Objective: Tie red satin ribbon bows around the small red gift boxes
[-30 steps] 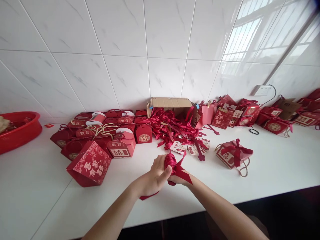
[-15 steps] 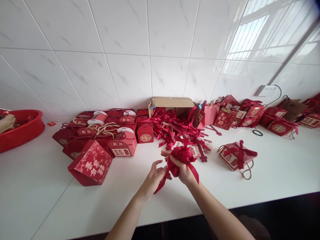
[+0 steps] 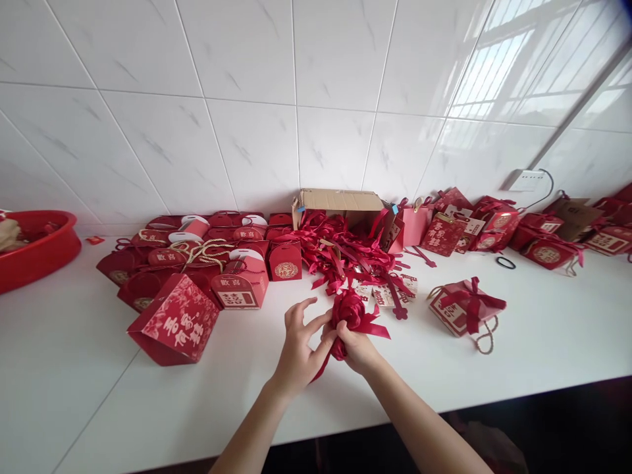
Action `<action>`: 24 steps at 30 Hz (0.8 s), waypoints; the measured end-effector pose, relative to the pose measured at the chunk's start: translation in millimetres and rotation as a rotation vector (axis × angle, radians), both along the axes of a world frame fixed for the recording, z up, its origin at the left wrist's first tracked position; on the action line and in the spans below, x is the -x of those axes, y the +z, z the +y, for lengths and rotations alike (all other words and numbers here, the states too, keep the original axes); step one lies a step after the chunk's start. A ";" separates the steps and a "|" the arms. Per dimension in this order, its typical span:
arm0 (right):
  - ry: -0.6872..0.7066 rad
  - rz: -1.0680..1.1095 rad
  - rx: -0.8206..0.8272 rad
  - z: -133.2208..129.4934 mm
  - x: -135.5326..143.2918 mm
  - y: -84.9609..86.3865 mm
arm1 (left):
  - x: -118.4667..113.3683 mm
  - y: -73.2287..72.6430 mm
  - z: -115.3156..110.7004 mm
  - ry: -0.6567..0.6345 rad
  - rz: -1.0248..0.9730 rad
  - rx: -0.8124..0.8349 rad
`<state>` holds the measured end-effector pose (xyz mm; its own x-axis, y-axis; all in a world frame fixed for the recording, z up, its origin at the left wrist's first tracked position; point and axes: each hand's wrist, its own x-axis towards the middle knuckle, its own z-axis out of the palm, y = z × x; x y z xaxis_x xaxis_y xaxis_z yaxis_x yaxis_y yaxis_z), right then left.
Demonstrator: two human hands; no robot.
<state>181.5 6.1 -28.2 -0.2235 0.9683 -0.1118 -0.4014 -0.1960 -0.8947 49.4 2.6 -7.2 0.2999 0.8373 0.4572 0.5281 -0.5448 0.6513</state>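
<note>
A bunched red satin ribbon, with loose tails, is held above the counter's front half. My right hand grips the bundle from the right, thumb on top. On its other side, my left hand pinches the ribbon between thumb and forefinger, its other fingers raised. Just behind lies a heap of red ribbons, spilling out of an open cardboard box. Several printed tags lie between the heap and my hands. To the right sits a small red gift box with a ribbon bow and a cord handle.
Several red gift boxes crowd the left, with a tilted red box in front. A red basin stands at the far left. More boxes, a black ring and a power strip are at the right.
My left hand has come closer and now pinches the ribbon. The bundle has turned in my right hand, showing a rounder, rose-like coil. The view has shifted slightly.
</note>
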 end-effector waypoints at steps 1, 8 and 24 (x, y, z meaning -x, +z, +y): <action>-0.016 0.013 0.019 -0.2 0.4 -0.3 | -0.2 0.4 -0.8 0.000 0.021 0.002; -0.165 0.160 0.046 3.2 1.7 18.8 | 2.6 -1.4 -5.1 -0.188 -0.424 0.518; 0.122 0.006 0.176 4.5 -14.1 9.7 | 42.4 52.4 10.2 -0.281 -0.035 0.477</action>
<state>195.6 10.7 -18.5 -0.3388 0.8997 -0.2750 -0.3702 -0.3963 -0.8402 7.0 12.9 45.2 0.5333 0.8438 0.0608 0.3783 -0.3021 0.8750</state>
